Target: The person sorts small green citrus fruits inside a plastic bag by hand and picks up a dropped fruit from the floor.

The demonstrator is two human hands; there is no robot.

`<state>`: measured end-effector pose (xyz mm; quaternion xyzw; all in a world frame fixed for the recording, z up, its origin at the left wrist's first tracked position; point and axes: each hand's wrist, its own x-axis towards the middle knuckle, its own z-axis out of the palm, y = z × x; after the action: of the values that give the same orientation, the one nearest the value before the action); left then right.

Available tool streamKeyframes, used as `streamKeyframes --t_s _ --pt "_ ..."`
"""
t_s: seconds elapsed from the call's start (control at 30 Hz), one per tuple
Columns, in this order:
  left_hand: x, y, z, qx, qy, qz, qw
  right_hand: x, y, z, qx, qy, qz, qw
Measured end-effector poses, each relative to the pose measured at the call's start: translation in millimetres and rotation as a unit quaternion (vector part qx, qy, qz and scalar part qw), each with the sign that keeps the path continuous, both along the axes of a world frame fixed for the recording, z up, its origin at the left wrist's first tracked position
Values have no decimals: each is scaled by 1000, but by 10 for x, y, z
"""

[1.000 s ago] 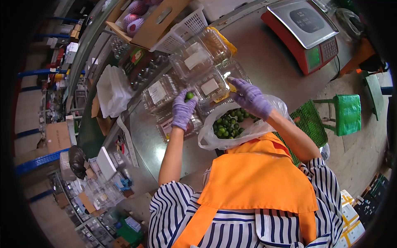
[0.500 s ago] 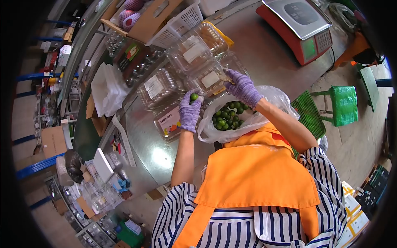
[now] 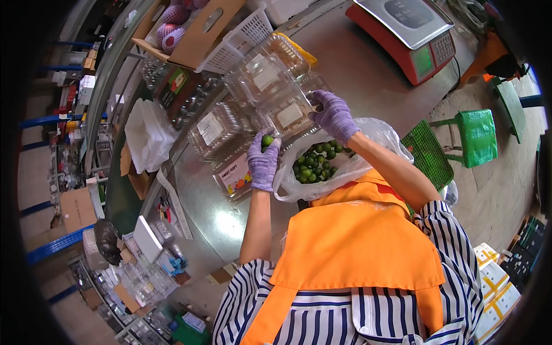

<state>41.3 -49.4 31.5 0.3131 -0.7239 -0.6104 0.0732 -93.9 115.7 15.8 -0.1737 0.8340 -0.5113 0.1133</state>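
Nearest, small green fruits [image 3: 307,171] lie in an open plastic bag [image 3: 376,129] at the table's [image 3: 339,57] edge. The left hand [image 3: 263,167] has shifted off a printed box [image 3: 234,174], fingers grasping one lime-like fruit [image 3: 267,140], not yet released. The right hand [image 3: 335,118] is at a labelled container [image 3: 289,115], grip unclear. Farther, a red scale [image 3: 386,53].

The person's left hand [image 3: 264,165] and right hand [image 3: 336,117] are gloved in heathered purple. Fruits [image 3: 307,172] are dark green, their bag [image 3: 375,130] milky white. Between one and two o'clock is a red scale [image 3: 384,45] with silver plate [image 3: 404,18] and green display [image 3: 422,61]; near three, a vivid green stool [image 3: 476,139]. Past four, a plain orange apron [image 3: 356,247] covers a navy-and-white striped shirt [image 3: 316,316].
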Motion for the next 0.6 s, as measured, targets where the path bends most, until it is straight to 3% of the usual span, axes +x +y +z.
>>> streamKeyframes --t_s 0.1,0.2,0.33,0.43,0.6 --pt "22 56 70 -9 -3 -6 1000 -55 -40 21 63 -74 1 995" --pt "45 55 67 -34 28 -6 999 -105 -88 2 80 -76 3 994" --pt "37 -73 40 -60 94 44 993 -109 -126 65 7 -56 -5 998" --pt "-112 14 441 -58 161 72 983 -45 -144 191 -58 -61 9 996" --pt "-567 43 662 -394 99 -122 905 69 -185 399 -133 -33 41 990"
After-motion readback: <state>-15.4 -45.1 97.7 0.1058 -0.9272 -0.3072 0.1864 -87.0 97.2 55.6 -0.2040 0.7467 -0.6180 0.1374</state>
